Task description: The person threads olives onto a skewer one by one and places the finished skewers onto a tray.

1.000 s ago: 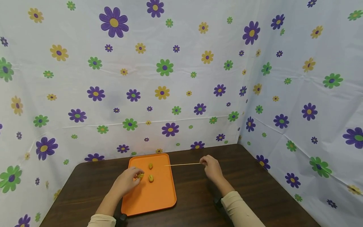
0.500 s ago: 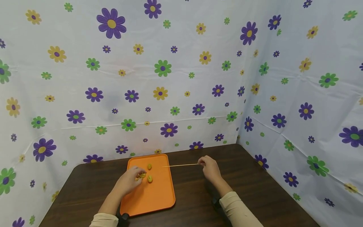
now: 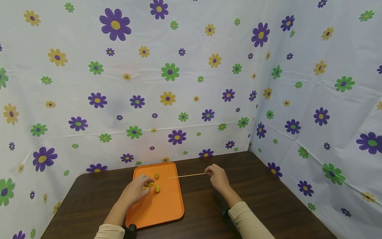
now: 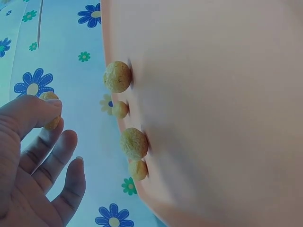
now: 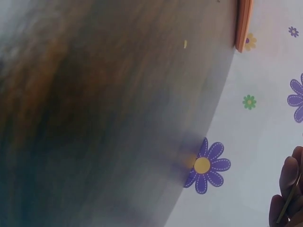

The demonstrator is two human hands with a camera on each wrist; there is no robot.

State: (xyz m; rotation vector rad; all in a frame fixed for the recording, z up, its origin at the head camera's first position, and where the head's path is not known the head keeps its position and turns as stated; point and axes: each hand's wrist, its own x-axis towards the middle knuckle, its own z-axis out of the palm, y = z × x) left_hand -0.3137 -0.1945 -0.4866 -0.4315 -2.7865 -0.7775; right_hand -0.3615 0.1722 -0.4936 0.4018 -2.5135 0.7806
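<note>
My left hand hovers over the orange tray and pinches a small yellowish, rough-surfaced piece between thumb and fingers. Two similar pieces lie plainly on the tray, one farther back and one nearer; part of another shows beneath the left hand. The left wrist view shows several rounded, tan lumps on the tray. Off to the right, my right hand pinches one end of a thin wooden skewer. The skewer points left, its tip over the tray's right part, apart from the held piece.
The tray lies on a dark brown wooden table, left of its middle. A white flowered cloth hangs along the table's back and right side. A dark strap sits at the left wrist.
My right hand has shifted a little left, carrying the skewer tip farther over the tray and slightly lower. The left hand has moved its piece slightly right. The head view has turned slightly.
</note>
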